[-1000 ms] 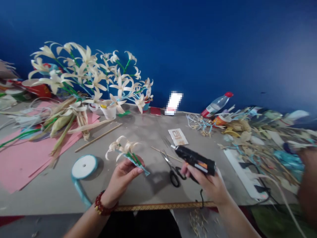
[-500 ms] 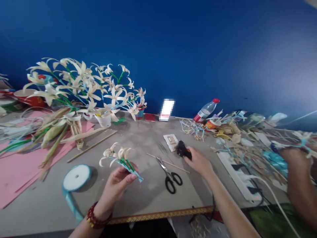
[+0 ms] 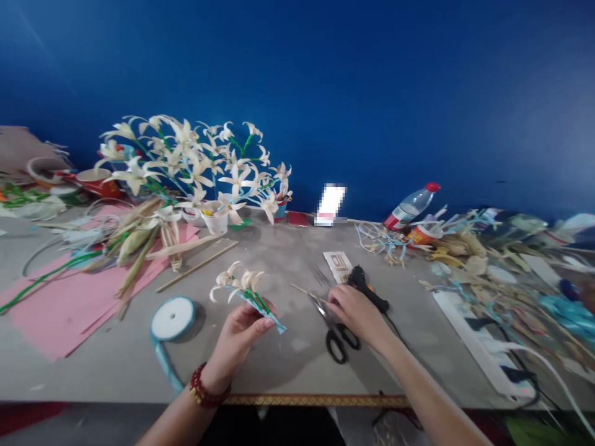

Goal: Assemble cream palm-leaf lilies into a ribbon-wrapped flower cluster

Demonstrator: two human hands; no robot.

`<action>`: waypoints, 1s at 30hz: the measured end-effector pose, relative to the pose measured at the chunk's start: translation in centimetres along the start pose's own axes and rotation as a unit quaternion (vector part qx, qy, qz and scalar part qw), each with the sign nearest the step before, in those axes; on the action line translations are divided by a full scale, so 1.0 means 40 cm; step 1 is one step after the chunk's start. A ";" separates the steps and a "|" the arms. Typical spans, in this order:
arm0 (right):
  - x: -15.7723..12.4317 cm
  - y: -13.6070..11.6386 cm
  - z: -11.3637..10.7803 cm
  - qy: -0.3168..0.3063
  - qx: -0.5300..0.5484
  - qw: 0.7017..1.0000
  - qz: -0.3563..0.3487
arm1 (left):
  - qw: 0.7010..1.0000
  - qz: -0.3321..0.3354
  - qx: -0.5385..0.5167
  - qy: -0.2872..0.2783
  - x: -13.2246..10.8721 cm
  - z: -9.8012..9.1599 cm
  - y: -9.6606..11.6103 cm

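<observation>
My left hand [image 3: 248, 325] is closed round the stems of a small bunch of cream artificial flowers [image 3: 244, 282]. Their green stems are bound with light blue ribbon at the bottom. My right hand [image 3: 357, 313] lies low over the table, with its fingers bent and pinched on a thin wooden stick [image 3: 302, 290]; the stick's other end is hidden beneath the hand. Under and beside that hand are black-handled scissors [image 3: 335, 347]. Just beyond it a black glue gun [image 3: 367, 288] with a cord lies on the table, near a small printed card [image 3: 338, 265].
A blue ribbon spool [image 3: 173, 317] sits left of my left hand. Tall cream flowers [image 3: 199, 164] stand at the back left above pink paper [image 3: 97, 303]. At right are a power strip [image 3: 483, 350], a bottle [image 3: 411, 207] and loose dried husks. A lit phone [image 3: 331, 204] leans at the wall.
My right hand has let go of the glue gun and come back to the stick by the scissors. My left hand keeps the flowers. The view has turned left; the other person's arm is out of sight.
</observation>
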State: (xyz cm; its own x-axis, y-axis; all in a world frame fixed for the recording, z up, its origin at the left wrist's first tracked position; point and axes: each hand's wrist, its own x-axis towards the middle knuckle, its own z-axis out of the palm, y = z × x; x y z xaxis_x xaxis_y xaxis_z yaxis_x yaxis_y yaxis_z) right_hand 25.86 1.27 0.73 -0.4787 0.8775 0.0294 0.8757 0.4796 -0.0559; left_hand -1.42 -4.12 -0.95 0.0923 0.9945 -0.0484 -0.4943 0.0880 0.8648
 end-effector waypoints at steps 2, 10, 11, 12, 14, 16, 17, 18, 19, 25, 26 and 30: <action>0.004 0.004 0.012 0.013 -0.012 1.000 0.005 | 1.000 0.003 -0.005 -0.002 0.001 0.001 0.002; -0.042 -0.025 -0.049 0.139 0.013 0.989 0.058 | 0.999 0.004 -0.024 -0.022 0.004 -0.006 -0.008; -0.055 -0.036 -0.067 0.167 0.051 0.984 0.030 | 0.999 0.004 -0.026 -0.018 0.005 -0.008 -0.009; -0.067 -0.048 -0.085 0.187 0.089 0.978 -0.002 | 1.000 0.004 -0.028 -0.013 0.005 -0.008 -0.010; -0.093 -0.072 -0.122 0.198 0.135 0.968 -0.078 | 0.999 0.003 -0.036 -0.006 0.006 -0.008 -0.010; -0.113 -0.094 -0.154 0.190 0.130 0.962 -0.146 | 0.999 0.001 -0.045 -0.006 0.006 -0.005 -0.008; -0.119 -0.104 -0.166 0.181 0.116 0.961 -0.173 | 0.999 0.001 -0.049 -0.005 0.006 -0.003 -0.007; -0.123 -0.113 -0.175 0.172 0.098 0.961 -0.193 | 0.999 0.001 -0.052 -0.004 0.006 -0.002 -0.006; -0.124 -0.120 -0.181 0.166 0.078 0.961 -0.206 | 0.999 0.002 -0.054 -0.001 0.006 0.000 -0.005; -0.108 -0.150 -0.173 0.185 0.012 0.960 -0.210 | 0.998 0.005 -0.060 0.002 0.007 0.000 -0.007; -0.105 -0.154 -0.170 0.188 0.010 0.960 -0.207 | 0.998 0.005 -0.062 0.003 0.007 -0.001 -0.008; -0.098 -0.163 -0.161 0.194 0.006 0.960 -0.200 | 0.998 0.008 -0.061 0.002 0.003 -0.003 -0.008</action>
State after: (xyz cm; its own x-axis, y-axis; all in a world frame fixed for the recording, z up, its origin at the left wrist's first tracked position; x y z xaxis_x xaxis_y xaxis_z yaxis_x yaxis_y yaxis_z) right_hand 22.44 -5.31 7.41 -0.7150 0.5586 0.4204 0.6246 0.7806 0.0252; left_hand -1.36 -4.01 -1.30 0.0809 0.9960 -0.0377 -0.5979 0.0788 0.7977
